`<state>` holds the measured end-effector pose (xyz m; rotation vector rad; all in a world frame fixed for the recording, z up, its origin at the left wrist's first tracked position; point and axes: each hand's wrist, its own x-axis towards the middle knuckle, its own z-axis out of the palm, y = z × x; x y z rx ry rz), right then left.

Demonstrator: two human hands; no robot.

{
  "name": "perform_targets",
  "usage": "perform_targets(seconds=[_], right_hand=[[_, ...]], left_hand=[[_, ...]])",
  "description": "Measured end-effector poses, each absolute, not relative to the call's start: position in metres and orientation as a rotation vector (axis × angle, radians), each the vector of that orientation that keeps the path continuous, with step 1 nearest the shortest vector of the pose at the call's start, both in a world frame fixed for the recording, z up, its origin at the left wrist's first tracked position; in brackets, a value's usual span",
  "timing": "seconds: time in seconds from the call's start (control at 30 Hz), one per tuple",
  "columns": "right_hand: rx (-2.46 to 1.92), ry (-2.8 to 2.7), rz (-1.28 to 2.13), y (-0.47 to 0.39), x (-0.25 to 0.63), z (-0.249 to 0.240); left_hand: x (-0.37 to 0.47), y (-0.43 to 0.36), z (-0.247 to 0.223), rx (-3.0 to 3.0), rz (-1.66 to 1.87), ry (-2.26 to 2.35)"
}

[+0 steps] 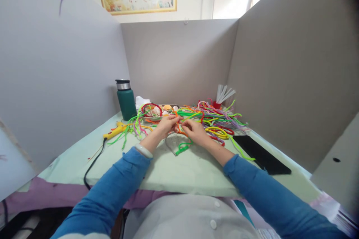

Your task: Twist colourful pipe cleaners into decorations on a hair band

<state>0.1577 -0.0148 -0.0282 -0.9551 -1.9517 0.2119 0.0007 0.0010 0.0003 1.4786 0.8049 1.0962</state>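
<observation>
Over the middle of the table, my left hand [168, 125] is closed on an orange pipe cleaner [176, 115], which sticks up past the fingertips. Close beside it on the right, my right hand [193, 130] has its thumb and fingers pinched near the lower part of the same orange strand; the exact contact is too small to tell. Below both hands hang a thin grey hoop [169, 146] and a coiled green pipe cleaner [183, 147], partly hidden by the fingers.
A tray of shells [157, 119] and a heap of coloured pipe cleaners [221, 121] lie behind the hands. A green bottle [126, 102] and yellow glue gun [114, 130] are left. A red cup of white sticks [216, 105] and black sheet [259, 154] are right.
</observation>
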Motion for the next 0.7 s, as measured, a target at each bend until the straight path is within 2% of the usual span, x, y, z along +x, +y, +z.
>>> perform_targets(seconds=[0.27,0.7], right_hand=[[-0.987,-1.875,-0.022,-0.021,0.164,-0.013],[-1.052,-2.010,-0.231,-0.024,0.168,-0.012]], left_hand=[[0.006,-0.007,0.002,1.964,0.942,0.980],[0.007,-0.010,0.004,2.197,0.793,1.086]])
